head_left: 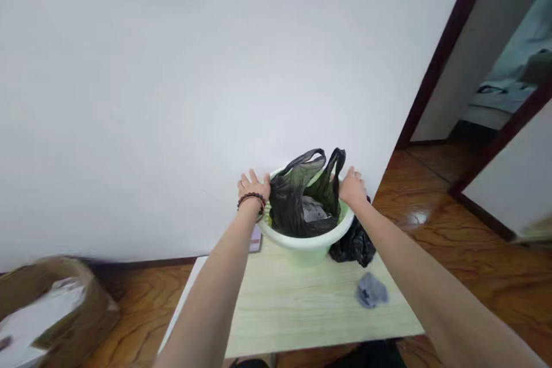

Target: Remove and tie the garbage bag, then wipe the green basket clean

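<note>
A pale green plastic basket (pixel 308 244) with a lattice side stands on the light wood-grain table, close to the wall. Inside it sits a black plastic bag (pixel 287 204), its two handle loops sticking up above the rim, with crumpled grey material (pixel 313 210) in its mouth. My left hand (pixel 254 186), a beaded bracelet at its wrist, is at the basket's left rim with the thumb towards the inside. On the opposite side, my right hand (pixel 352 188) is closed round the rim; its fingertips are partly hidden.
Behind the basket's right side lies another black plastic bag (pixel 356 244). A crumpled grey cloth-like piece (pixel 371 290) rests on the table (pixel 297 310). A flat pinkish item (pixel 255 238) lies by the wall. On the floor at left is a brown bag (pixel 81 310); a doorway opens at right.
</note>
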Demonstrator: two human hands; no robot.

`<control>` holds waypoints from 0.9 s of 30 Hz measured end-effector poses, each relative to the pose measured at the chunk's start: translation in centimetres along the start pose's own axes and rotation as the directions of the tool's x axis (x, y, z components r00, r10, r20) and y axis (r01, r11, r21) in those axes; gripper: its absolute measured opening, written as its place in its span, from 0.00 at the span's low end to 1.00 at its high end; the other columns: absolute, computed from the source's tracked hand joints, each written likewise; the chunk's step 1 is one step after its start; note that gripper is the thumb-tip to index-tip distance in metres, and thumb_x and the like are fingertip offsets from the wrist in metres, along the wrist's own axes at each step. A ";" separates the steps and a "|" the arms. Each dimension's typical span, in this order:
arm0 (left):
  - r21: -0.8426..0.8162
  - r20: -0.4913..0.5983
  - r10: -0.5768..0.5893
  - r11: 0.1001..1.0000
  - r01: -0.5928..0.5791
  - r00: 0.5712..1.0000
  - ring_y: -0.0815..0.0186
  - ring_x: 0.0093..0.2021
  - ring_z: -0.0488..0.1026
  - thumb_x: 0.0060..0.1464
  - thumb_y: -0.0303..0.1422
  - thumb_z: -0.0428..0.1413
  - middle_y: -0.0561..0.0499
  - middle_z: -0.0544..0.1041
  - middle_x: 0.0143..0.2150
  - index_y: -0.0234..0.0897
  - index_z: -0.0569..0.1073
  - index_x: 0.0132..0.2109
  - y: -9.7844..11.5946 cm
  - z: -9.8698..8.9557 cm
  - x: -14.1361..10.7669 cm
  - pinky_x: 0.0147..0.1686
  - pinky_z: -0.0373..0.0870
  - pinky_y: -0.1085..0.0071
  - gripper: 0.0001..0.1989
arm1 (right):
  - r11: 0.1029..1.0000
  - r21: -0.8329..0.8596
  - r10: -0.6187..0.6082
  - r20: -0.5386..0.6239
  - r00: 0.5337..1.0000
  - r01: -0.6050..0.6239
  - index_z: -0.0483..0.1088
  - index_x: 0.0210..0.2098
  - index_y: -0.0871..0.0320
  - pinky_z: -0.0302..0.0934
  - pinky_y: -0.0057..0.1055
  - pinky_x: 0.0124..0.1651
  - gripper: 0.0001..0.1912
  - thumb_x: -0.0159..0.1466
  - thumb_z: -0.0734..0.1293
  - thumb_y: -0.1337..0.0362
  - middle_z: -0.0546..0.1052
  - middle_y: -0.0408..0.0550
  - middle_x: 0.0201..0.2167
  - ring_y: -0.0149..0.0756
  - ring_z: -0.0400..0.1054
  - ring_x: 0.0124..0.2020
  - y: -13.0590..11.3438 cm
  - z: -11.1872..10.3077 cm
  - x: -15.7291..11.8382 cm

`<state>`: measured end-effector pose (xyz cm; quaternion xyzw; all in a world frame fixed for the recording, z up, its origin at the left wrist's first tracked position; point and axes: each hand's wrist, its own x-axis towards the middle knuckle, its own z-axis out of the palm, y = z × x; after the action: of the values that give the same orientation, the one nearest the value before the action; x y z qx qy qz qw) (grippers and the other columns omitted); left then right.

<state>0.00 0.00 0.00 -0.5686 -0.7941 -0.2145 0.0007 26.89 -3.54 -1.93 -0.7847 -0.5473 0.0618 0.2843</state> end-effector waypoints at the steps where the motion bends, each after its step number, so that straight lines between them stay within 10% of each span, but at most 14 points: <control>1: 0.006 -0.023 0.007 1.000 -0.007 1.000 0.43 0.64 0.45 0.50 0.57 0.35 0.33 0.47 0.65 0.33 0.46 0.65 0.0 0.1 -0.2 0.59 0.47 0.52 0.43 | 1.000 -0.013 -0.008 -0.024 1.000 0.007 0.41 0.63 0.68 0.52 0.50 0.51 0.38 0.62 0.53 0.49 0.54 0.66 0.59 0.57 0.54 0.54 0.0 0.1 -0.2; 9: -0.021 -0.199 0.113 0.993 -0.120 0.974 0.46 0.64 0.44 0.53 0.52 0.40 0.34 0.47 0.66 0.32 0.45 0.66 -0.1 0.3 -0.7 0.60 0.44 0.55 0.40 | 1.000 -0.008 -0.012 -0.078 0.997 0.012 0.38 0.64 0.67 0.51 0.48 0.52 0.40 0.62 0.56 0.50 0.46 0.68 0.62 0.59 0.53 0.55 0.0 0.5 -0.2; 27: -0.134 -0.183 0.324 0.927 -0.350 0.928 0.53 0.66 0.40 0.55 0.53 0.35 0.39 0.45 0.67 0.35 0.45 0.66 0.1 -0.2 -0.3 0.61 0.40 0.53 0.37 | 0.997 0.079 -0.002 -0.113 0.994 0.011 0.46 0.62 0.68 0.50 0.46 0.53 0.34 0.65 0.47 0.49 0.54 0.68 0.59 0.56 0.56 0.55 -0.4 0.4 0.1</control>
<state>0.20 -0.33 0.10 -0.6763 -0.6612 -0.3202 0.0538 26.45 -3.24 -2.05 -0.7732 -0.5299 0.0382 0.3462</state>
